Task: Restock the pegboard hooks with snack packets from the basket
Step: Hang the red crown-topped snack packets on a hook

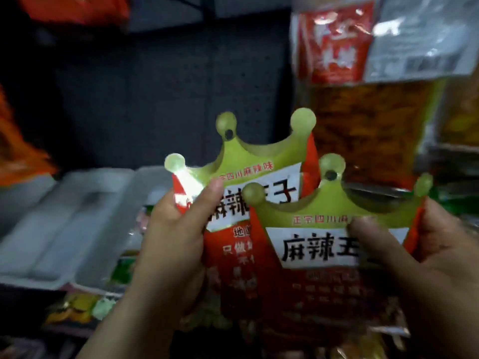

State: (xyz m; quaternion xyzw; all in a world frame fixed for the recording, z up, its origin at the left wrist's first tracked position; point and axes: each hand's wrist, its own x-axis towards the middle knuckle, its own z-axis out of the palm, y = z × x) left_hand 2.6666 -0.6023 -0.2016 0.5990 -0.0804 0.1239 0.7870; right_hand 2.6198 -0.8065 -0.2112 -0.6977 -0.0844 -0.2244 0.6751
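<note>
The pegboard (pixel 160 86) fills the dark background from 9 to 12 o'clock; we see its rows of holes, but no bare hook shows clearly in this view. At 1 to 2 o'clock hangs a large clear bag (pixel 368 130) of orange-brown strips under a red and silver header. At 8 o'clock sits a pale grey tray (pixel 59 229), with blurred packets below it; we cannot tell which of these is the basket.

At centre we hold two identical snack packets, red with a green crown-shaped top. The rear packet (pixel 259 193) sits at 11 o'clock of the front packet (pixel 324 255), which overlaps its lower right part. Each crown carries a round hang hole in its middle point: rear hole (pixel 228 133), front hole (pixel 329 175).

Our left hand (pixel 171 244) grips the rear packet at its left edge, thumb pressed on the face at the white label, fingers behind and out of view. Our right hand (pixel 427 260) grips the front packet at its right edge, thumb across the label, fingers behind.

Handling, as we judge it:
- The packets appear light; one hand carries each without strain.
- The film body looks soft and glossy, so it may slip; the crown header appears flat and stiffer.
- We grip just below the crown, at either side of the hole, leaving the hole free.
- We present the hole square to the hook; a tilted header may snag or tear at the hole.
</note>
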